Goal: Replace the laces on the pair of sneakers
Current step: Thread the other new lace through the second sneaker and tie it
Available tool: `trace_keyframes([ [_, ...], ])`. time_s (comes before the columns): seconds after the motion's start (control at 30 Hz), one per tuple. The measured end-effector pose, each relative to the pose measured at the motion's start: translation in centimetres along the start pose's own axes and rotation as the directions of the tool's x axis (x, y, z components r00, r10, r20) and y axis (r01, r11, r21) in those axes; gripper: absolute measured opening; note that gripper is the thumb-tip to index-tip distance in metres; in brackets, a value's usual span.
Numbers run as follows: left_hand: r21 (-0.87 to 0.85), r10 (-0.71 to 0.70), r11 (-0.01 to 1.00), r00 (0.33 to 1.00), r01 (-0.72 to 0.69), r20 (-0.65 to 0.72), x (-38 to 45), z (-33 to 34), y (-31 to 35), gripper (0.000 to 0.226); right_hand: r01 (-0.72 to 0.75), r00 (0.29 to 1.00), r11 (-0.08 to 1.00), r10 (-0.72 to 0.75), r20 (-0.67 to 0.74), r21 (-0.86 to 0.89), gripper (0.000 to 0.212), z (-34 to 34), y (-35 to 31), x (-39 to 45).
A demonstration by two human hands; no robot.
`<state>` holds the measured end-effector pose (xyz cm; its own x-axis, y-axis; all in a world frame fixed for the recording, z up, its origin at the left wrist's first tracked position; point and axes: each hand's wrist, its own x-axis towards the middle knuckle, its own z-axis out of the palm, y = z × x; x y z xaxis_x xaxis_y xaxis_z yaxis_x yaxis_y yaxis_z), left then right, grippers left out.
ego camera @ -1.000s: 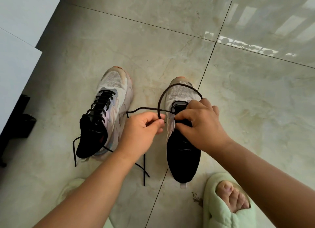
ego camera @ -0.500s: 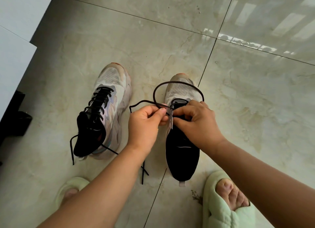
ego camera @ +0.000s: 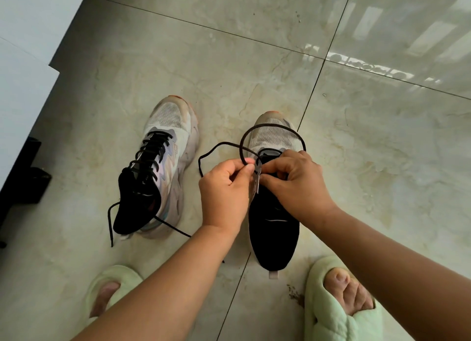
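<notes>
Two white-and-black sneakers stand on the tiled floor, toes pointing away. The left sneaker (ego camera: 158,172) is laced with a black lace, its loose ends trailing on the floor. Over the right sneaker (ego camera: 274,223) a black lace (ego camera: 270,130) loops above the toe. My left hand (ego camera: 225,190) pinches this lace beside the shoe's left eyelet edge. My right hand (ego camera: 297,185) pinches at the same eyelet area from the right, covering the shoe's throat. The fingertips of both hands nearly meet.
My feet in pale green slippers (ego camera: 339,307) sit at the bottom, one on each side (ego camera: 109,287). A white cabinet (ego camera: 23,85) and a dark object (ego camera: 28,185) are at the left. Glossy floor tiles stretch to the right and far side.
My hands have come closer together at the right sneaker's eyelet. The lace loop over the toe has grown rounder and the slack to the left has shortened.
</notes>
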<state>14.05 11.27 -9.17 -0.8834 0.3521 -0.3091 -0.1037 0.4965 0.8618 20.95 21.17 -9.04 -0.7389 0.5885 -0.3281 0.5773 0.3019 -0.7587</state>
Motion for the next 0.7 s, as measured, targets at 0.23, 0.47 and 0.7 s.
trace_keyframes([
  [0.23,-0.065,-0.161,0.985,0.987,0.161,0.005,-0.7,0.0,-0.4,0.026,0.04,0.999,0.999,-0.04,-0.02,-0.02,0.003,0.1,0.0,-0.1],
  [0.47,0.372,0.237,0.885,0.958,-0.281,0.159,0.9,-0.6,0.0,0.01,0.129,0.991,0.991,-0.13,-0.03,-0.046,0.004,0.2,0.1,0.2],
  [0.7,0.094,0.011,0.995,0.975,-0.033,0.221,0.0,-1.3,0.4,0.023,0.151,0.988,0.987,-0.153,-0.025,-0.055,0.011,0.1,0.3,0.5],
])
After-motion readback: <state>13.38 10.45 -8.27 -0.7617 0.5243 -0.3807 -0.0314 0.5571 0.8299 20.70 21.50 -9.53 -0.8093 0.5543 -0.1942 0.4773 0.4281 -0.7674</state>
